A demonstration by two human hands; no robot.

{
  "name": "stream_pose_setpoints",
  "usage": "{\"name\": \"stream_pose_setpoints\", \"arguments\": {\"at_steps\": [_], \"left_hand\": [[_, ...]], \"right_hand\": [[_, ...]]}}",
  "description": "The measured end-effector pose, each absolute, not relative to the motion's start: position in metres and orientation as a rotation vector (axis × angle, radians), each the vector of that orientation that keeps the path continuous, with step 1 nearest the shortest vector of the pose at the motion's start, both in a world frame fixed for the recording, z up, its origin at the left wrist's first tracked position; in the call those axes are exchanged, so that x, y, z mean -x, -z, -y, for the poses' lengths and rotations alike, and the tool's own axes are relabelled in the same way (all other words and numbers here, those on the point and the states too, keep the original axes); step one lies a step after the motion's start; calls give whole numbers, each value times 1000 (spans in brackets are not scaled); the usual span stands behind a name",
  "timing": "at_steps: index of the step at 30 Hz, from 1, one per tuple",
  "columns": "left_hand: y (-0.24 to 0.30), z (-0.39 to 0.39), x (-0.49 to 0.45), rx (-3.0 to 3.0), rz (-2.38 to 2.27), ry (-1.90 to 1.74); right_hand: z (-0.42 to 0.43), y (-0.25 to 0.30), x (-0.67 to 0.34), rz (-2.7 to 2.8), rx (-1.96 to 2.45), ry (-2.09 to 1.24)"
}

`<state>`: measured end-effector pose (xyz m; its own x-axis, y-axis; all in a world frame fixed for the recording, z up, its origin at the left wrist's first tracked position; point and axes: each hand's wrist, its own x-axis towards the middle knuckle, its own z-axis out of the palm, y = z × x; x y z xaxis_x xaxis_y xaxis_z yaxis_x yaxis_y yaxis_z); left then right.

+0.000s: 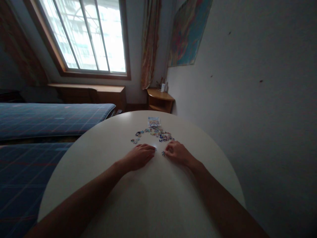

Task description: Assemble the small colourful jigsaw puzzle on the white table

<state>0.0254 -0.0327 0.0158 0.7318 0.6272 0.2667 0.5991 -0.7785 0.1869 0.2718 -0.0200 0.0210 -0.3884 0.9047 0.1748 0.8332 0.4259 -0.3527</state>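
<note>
My left hand point(141, 156) rests low on the white round table, palm down, its fingers together. A small jigsaw puzzle piece point(156, 149) shows at its fingertips. Across a short gap, my right hand point(177, 152) pinches another puzzle piece point(163, 153) between thumb and forefinger at the tabletop. Beyond both hands lies a loose arc of many-coloured puzzle pieces point(165, 136), with a smaller cluster point(135, 140) at its left end. Behind the arc is a small picture sheet or packet point(154, 121); its print is too small to read.
The round table point(99, 158) fills the middle of the view. A bed with a blue plaid cover point(49, 119) stands to the left, and a plain wall point(260, 132) runs along the right. A wooden corner shelf point(160, 95) stands past the table's far edge.
</note>
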Motion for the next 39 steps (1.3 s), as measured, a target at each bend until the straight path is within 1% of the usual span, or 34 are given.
{"name": "stream_pose_setpoints", "arguments": {"at_steps": [8, 11, 17, 21, 32, 39], "left_hand": [[-14, 32, -26, -2799, -1009, -496], [-14, 32, -25, -2774, -1022, -506], [-15, 32, -24, -2778, -990, -479], [-14, 31, -23, -2792, -996, -460], [-16, 33, -24, -2757, -988, -481], [-11, 31, -23, -2750, -984, -524]], "right_hand": [[22, -22, -272, 2349, 1465, -307], [20, -18, -272, 2328, 1473, -255], [10, -8, -279, 2169, 1734, -92], [6, -4, -286, 2098, 1858, -69], [7, -6, -285, 2154, 1758, -99], [11, -6, -272, 2350, 1691, -167]]}}
